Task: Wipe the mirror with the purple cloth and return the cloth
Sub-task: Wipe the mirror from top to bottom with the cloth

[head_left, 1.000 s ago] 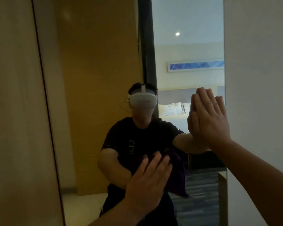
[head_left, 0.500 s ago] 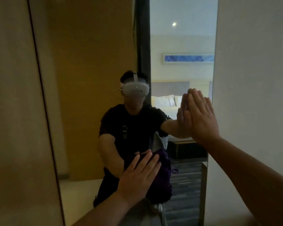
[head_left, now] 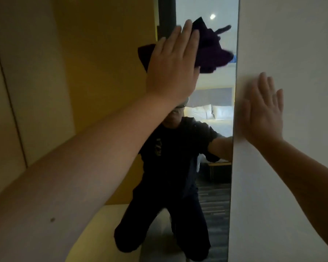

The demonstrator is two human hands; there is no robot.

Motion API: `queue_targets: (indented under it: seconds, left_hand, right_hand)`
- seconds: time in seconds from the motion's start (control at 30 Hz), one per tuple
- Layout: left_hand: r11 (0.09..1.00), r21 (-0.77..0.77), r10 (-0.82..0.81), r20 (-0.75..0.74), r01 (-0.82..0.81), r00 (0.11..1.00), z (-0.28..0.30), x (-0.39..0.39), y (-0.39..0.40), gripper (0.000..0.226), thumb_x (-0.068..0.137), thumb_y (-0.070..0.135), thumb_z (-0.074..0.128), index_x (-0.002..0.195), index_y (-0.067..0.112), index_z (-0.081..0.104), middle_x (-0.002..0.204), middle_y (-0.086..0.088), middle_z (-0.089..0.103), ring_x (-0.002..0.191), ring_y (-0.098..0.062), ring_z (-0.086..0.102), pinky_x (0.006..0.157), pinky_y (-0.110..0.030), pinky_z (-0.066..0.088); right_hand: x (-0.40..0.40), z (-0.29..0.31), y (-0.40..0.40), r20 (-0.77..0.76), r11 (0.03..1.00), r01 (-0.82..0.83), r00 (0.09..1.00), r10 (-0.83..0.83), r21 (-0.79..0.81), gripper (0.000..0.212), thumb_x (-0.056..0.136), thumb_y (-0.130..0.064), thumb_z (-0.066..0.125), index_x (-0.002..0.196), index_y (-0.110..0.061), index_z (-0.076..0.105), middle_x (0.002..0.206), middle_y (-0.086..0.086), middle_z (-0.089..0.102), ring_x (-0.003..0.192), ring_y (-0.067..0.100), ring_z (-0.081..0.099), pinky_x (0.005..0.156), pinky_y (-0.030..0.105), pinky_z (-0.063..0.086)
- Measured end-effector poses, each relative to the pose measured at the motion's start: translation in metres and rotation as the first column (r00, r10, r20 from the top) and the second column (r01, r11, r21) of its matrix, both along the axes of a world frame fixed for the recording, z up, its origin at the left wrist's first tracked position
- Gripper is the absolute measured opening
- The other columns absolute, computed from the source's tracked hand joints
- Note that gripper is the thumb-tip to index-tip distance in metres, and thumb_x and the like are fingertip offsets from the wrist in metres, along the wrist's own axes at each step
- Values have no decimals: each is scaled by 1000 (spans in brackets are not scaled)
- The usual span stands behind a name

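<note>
A tall mirror (head_left: pixel 110 76) fills the middle of the view and reflects a kneeling person in dark clothes. My left hand (head_left: pixel 173 67) lies flat, high up on the glass, pressing the dark purple cloth (head_left: pixel 210 48) against it; the bunched cloth pokes out above and to the right of my fingers. My right hand (head_left: pixel 263 110) rests flat with fingers apart on the white wall (head_left: pixel 292 44), just right of the mirror's right edge, and holds nothing.
A beige wooden panel (head_left: pixel 11 91) borders the mirror on the left. The mirror reflects a yellow wall, a bed with white pillows and striped carpet behind me.
My left hand swept the cloth up from low on the mirror to near its top. My right hand slid off the glass onto the white wall. The view tilted down.
</note>
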State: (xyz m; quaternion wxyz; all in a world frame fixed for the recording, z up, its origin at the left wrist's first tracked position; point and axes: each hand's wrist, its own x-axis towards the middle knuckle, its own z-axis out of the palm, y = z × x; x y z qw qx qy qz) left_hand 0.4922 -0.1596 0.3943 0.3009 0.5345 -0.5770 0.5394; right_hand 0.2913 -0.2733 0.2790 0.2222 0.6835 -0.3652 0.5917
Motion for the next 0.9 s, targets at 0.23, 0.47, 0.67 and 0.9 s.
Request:
queue_targets:
  seconds: [0.23, 0.47, 0.67, 0.9]
  left_hand:
    - [991, 103, -109, 243, 86, 964, -181, 9, 10, 56, 98, 25, 44, 149, 4, 36, 157, -17, 29, 147, -33, 24, 117, -50, 25]
    - [984, 177, -77, 283, 27, 956, -310, 29, 25, 44, 104, 16, 29, 145, 13, 46, 154, -10, 37, 145, -29, 30, 116, -47, 28]
    - [973, 79, -231, 229, 218, 946, -238, 23, 30, 39, 105, 10, 32, 135, 9, 58, 143, -9, 54, 122, -28, 55, 98, -39, 42]
    - [979, -119, -159, 56, 165, 986, -33, -21, -5, 58, 88, 14, 56, 144, 8, 45, 147, -11, 47, 126, -33, 46, 104, -45, 39]
  right_hand:
    - [-3, -9, -20, -27, 988, 45, 998, -50, -148, 54, 105, -33, 26, 151, -5, 34, 162, 16, 23, 151, 31, 16, 122, 49, 6]
    - [-2, -19, -18, -60, 993, 78, 995, -83, -91, 56, 105, -33, 27, 154, -8, 26, 164, 13, 18, 152, 30, 11, 123, 49, 5]
    - [-8, -19, -13, -121, 994, 104, 987, -107, -25, 58, 105, -36, 24, 155, -8, 22, 165, 12, 15, 152, 27, 7, 123, 48, 4]
    - [-9, -23, -18, -140, 990, 142, 980, -144, -24, 60, 105, -40, 17, 157, -11, 17, 166, 9, 12, 152, 19, -2, 124, 45, 1]
